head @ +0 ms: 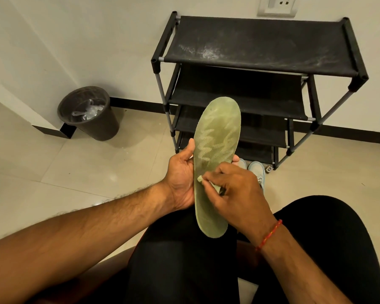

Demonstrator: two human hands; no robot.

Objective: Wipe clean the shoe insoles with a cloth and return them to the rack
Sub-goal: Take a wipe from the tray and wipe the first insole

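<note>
One insole (215, 137) is held up over the lap, toe end toward the rack (259, 44); the left hand (181, 178) grips its edge, thumb in front and the rest behind, so the face is steady and open for wiping; the right hand (235, 189) pinches a small cloth (199, 179), its fingers (211, 177) pressed together, against the middle part; the rack stands just ahead, probably for an easy return.
</note>
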